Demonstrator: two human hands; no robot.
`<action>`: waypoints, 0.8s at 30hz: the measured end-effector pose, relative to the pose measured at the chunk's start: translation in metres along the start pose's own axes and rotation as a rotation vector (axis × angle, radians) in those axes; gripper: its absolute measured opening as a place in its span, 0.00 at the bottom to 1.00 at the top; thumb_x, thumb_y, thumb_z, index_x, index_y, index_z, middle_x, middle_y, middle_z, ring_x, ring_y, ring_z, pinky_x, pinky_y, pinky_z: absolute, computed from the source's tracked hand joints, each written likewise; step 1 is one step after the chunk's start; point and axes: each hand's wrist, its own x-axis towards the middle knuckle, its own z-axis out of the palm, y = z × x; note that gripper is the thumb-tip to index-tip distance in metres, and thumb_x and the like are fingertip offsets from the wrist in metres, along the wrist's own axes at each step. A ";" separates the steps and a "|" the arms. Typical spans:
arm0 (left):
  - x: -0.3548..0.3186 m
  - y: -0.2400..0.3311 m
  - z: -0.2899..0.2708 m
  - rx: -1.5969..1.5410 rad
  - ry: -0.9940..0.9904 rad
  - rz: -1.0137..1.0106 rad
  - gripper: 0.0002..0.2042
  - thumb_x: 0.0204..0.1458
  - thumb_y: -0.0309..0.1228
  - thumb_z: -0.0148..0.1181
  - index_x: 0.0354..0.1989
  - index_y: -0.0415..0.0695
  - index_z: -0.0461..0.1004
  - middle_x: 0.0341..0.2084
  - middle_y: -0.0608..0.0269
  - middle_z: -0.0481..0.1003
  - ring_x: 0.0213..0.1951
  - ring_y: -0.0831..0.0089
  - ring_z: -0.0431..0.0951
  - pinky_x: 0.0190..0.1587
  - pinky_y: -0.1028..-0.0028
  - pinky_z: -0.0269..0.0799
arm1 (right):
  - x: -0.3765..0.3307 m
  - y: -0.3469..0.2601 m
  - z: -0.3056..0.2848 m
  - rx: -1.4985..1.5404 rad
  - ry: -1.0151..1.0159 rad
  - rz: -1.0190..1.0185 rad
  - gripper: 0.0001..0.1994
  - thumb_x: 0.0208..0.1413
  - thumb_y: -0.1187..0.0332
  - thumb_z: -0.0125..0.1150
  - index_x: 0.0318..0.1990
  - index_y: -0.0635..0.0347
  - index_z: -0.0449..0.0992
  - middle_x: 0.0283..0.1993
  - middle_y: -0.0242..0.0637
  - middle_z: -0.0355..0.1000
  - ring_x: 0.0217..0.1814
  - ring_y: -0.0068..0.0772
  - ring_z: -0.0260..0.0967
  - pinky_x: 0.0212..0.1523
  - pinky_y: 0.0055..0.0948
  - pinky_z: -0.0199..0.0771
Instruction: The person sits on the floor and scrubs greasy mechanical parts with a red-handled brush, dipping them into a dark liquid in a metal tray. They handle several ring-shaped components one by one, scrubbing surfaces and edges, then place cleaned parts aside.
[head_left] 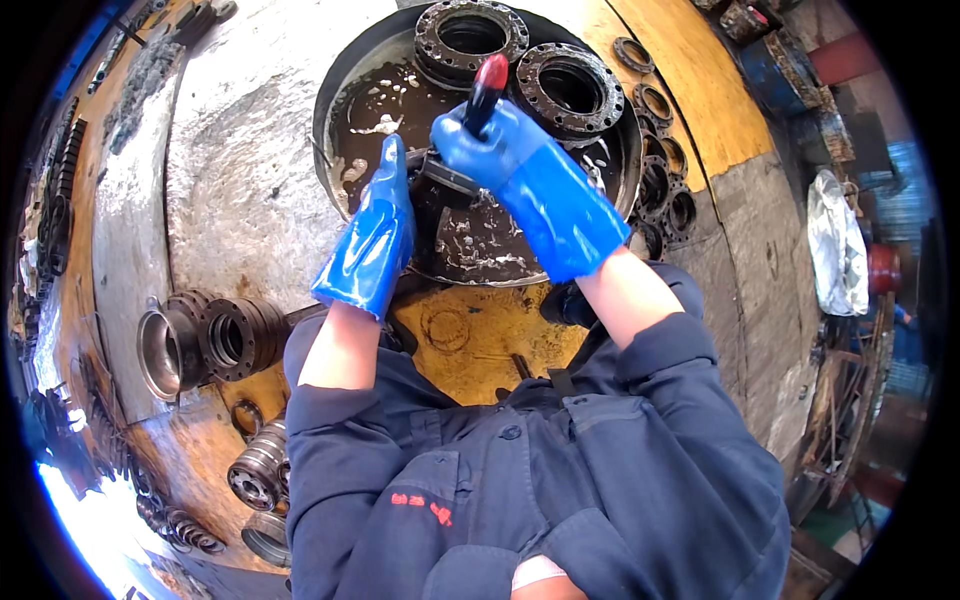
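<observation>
Over a round dark basin [333, 180] of murky liquid, my two hands work in blue rubber gloves. My right hand [490, 145] grips a brush-like tool [487, 92] by its black handle with a red tip. Below that fist the tool's dark, blocky head [448, 176] shows in part. On the left, my left hand [385, 215] has one digit stretched upward; its other fingers are hidden and seem closed round the side of a dark part that I cannot make out. Two stacks of bolt-holed metal rings, a left stack [430, 55] and a right stack [533, 95], stand at the basin's far side.
Several smaller rings [655, 180] lie right of the basin. Metal collars [230, 340] and a stack of rings [258, 470] lie on the floor at my left. A white plastic bag [838, 245] sits far right. Yellow boarding [480, 330] shows between my legs.
</observation>
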 end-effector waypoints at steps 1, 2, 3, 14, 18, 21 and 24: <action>-0.003 0.000 -0.002 -0.003 0.005 0.000 0.37 0.62 0.60 0.59 0.61 0.33 0.77 0.52 0.49 0.82 0.52 0.60 0.83 0.61 0.61 0.76 | 0.009 0.000 -0.002 -0.037 0.021 0.060 0.18 0.62 0.59 0.58 0.23 0.62 0.74 0.18 0.34 0.67 0.23 0.24 0.61 0.29 0.35 0.65; -0.006 0.000 -0.004 -0.007 0.009 0.000 0.37 0.62 0.59 0.59 0.61 0.33 0.77 0.52 0.50 0.82 0.52 0.60 0.83 0.61 0.61 0.76 | 0.014 0.005 -0.006 -0.006 0.028 0.061 0.18 0.62 0.59 0.58 0.24 0.63 0.75 0.19 0.35 0.68 0.23 0.24 0.63 0.30 0.35 0.67; -0.009 -0.002 -0.008 -0.010 0.017 -0.003 0.37 0.62 0.59 0.59 0.61 0.33 0.77 0.52 0.50 0.82 0.52 0.60 0.83 0.61 0.61 0.76 | 0.015 0.006 -0.007 0.018 0.069 0.094 0.18 0.61 0.58 0.58 0.25 0.63 0.77 0.20 0.35 0.70 0.25 0.25 0.65 0.32 0.36 0.68; -0.021 -0.002 -0.001 -0.020 -0.019 0.004 0.36 0.61 0.57 0.61 0.62 0.33 0.76 0.52 0.51 0.82 0.52 0.61 0.82 0.61 0.62 0.76 | 0.042 0.034 -0.052 0.109 0.199 0.186 0.17 0.63 0.56 0.61 0.37 0.64 0.82 0.31 0.38 0.79 0.33 0.25 0.74 0.41 0.32 0.76; -0.025 0.000 -0.004 -0.009 0.004 0.017 0.35 0.61 0.56 0.62 0.62 0.33 0.76 0.53 0.51 0.82 0.52 0.62 0.82 0.61 0.62 0.76 | 0.006 -0.020 -0.006 0.065 0.009 0.072 0.14 0.62 0.60 0.62 0.31 0.62 0.78 0.32 0.39 0.80 0.32 0.31 0.76 0.39 0.34 0.76; -0.024 -0.001 -0.002 0.004 0.001 0.011 0.35 0.61 0.56 0.62 0.62 0.33 0.76 0.53 0.51 0.82 0.52 0.62 0.82 0.61 0.62 0.76 | 0.015 -0.022 0.000 -0.164 -0.059 0.110 0.16 0.61 0.59 0.59 0.27 0.61 0.77 0.22 0.30 0.70 0.27 0.23 0.65 0.33 0.33 0.69; -0.024 -0.002 0.000 0.003 -0.001 0.009 0.35 0.61 0.55 0.63 0.62 0.33 0.76 0.53 0.51 0.82 0.52 0.62 0.82 0.61 0.62 0.76 | 0.051 0.022 -0.015 -0.101 0.001 0.145 0.17 0.59 0.54 0.59 0.35 0.60 0.83 0.32 0.45 0.81 0.35 0.36 0.78 0.41 0.36 0.76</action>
